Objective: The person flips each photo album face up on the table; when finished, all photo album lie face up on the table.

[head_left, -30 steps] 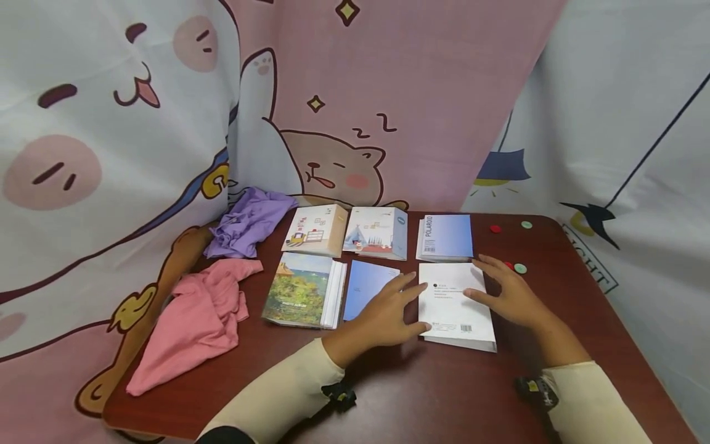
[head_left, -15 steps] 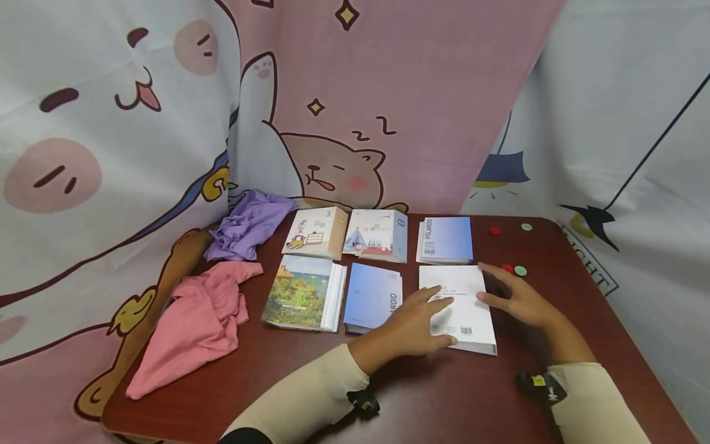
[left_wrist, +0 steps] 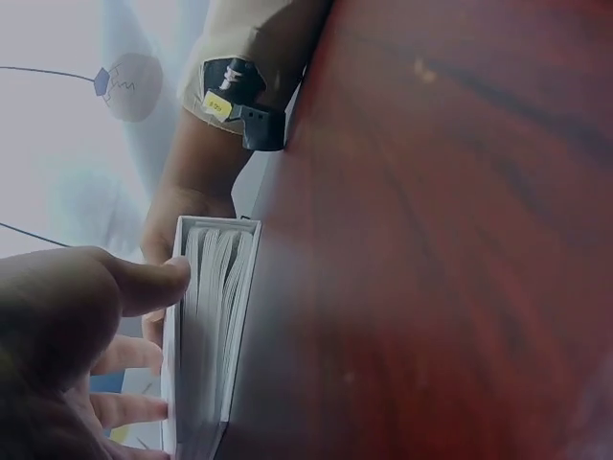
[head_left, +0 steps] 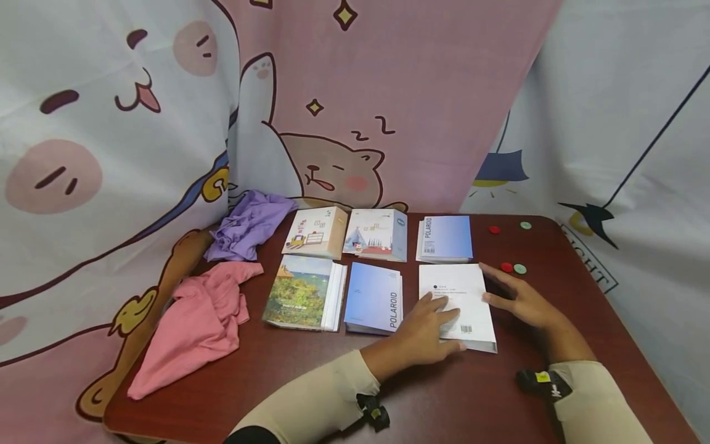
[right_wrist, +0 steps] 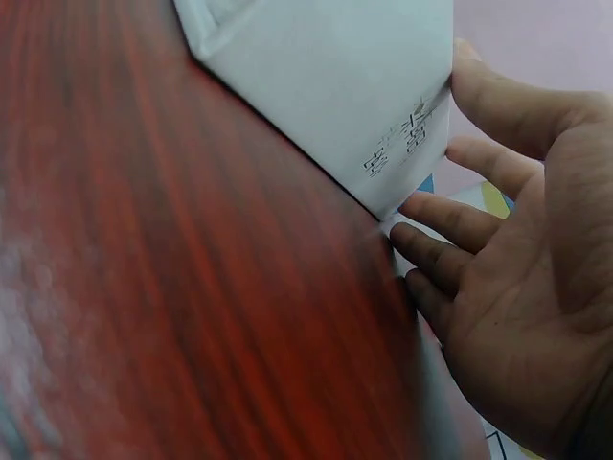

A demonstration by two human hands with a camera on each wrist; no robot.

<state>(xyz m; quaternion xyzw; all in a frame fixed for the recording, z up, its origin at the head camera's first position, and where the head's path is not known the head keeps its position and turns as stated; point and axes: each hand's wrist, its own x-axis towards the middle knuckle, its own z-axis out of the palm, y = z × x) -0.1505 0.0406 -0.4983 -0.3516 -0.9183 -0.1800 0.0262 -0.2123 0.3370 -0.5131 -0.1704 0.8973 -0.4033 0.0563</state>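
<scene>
A white photo album (head_left: 463, 283) lies flat on the table, a barcode and small print on its upper cover. My left hand (head_left: 424, 336) rests on its left part, fingers spread. In the left wrist view, the thumb (left_wrist: 153, 285) reaches the album's near end, where the page edges (left_wrist: 213, 316) show between the covers. My right hand (head_left: 527, 302) is at the album's right side, its fingers extended toward the far right corner. The right wrist view shows those fingertips (right_wrist: 412, 237) right at the album's spine (right_wrist: 335, 86). Neither hand curls round it.
Left of it lie a blue Polaroid album (head_left: 371, 296) and a landscape-cover photo album (head_left: 299, 293). Behind are another Polaroid album (head_left: 449, 237) and two illustrated albums (head_left: 377, 234). Pink cloth (head_left: 199, 314) and purple cloth (head_left: 249, 225) lie left; red and green discs (head_left: 519, 269) lie right.
My left hand has moved right, from the album's left edge onto its cover, uncovering the blue Polaroid album. My right hand has shifted slightly right and down, to the white album's edge.
</scene>
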